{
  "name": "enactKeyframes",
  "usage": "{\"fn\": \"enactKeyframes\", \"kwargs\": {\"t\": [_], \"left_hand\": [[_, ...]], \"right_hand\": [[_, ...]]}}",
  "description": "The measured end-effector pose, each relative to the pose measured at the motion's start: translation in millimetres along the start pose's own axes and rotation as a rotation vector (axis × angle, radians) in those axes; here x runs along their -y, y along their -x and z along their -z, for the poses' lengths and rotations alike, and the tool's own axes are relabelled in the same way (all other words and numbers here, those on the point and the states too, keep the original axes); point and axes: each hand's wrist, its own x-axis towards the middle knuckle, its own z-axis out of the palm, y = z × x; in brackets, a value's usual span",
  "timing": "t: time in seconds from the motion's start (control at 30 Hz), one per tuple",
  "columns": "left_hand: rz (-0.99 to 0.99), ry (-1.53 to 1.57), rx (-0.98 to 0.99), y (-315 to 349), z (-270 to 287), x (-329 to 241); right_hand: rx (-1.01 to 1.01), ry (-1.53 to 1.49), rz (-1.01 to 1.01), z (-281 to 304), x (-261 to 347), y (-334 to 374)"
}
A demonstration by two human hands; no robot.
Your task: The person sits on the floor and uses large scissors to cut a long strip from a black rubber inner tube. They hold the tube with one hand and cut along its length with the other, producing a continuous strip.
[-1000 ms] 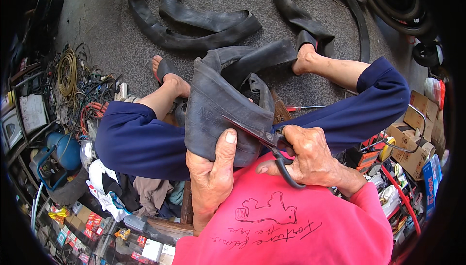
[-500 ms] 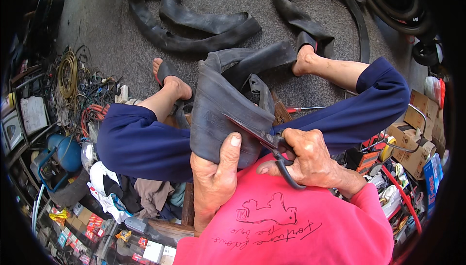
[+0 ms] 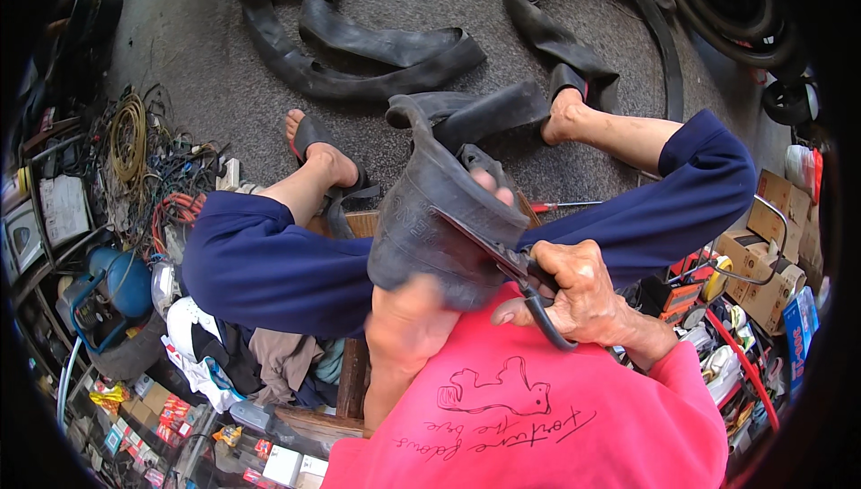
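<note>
A wide black rubber inner tube (image 3: 430,220), cut to a strip, rises over my lap, its far end folding down toward the ground. My left hand (image 3: 408,328) holds it from below. The left thumb is smeared by motion, and a few fingertips show past the rubber's far edge, the rest of the fingers hidden behind it. In my right hand (image 3: 587,296) is a pair of black-handled scissors (image 3: 516,265), with my fingers in and around the handles. Their dark blades lie across the face of the rubber, pointing up and left. Whether they are cutting I cannot tell.
More black inner tubes (image 3: 386,45) lie on the grey ground ahead. A red-handled tool (image 3: 560,205) rests between my legs. Tangled wires (image 3: 170,157) and a blue tank (image 3: 121,283) crowd the left. Cardboard boxes (image 3: 762,251) and mixed goods stand at the right.
The rubber has shifted right and turned a little in my left hand, whose thumb has moved and whose fingertips now show behind it. The scissors have moved slightly right and down.
</note>
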Motion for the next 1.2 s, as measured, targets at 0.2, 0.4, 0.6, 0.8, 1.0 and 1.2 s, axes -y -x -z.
{"fn": "enactKeyframes", "kwargs": {"t": [0.2,0.4,0.6,0.8,1.0,1.2], "left_hand": [[0.153,0.740,-0.053,-27.1,35.9,-8.8],[0.048,0.088,-0.144,-21.0,15.1,-32.2],[-0.024,-0.118,-0.215,-16.5,-2.2,-30.6],[-0.100,-0.211,-0.272,-13.1,-23.5,-24.7],[-0.130,-0.236,-0.256,-12.7,-32.8,-27.8],[-0.243,-0.307,-0.258,-9.6,-48.9,-31.6]], "right_hand": [[0.026,0.130,-0.016,6.2,-6.5,11.1],[0.044,0.133,-0.066,9.8,-3.0,13.7],[0.038,0.116,-0.081,6.4,-2.9,14.1],[-0.024,0.143,-0.058,0.1,-7.0,13.3],[-0.104,0.203,0.015,1.5,-1.2,5.5],[-0.069,0.190,0.046,7.2,2.8,4.0]]}}
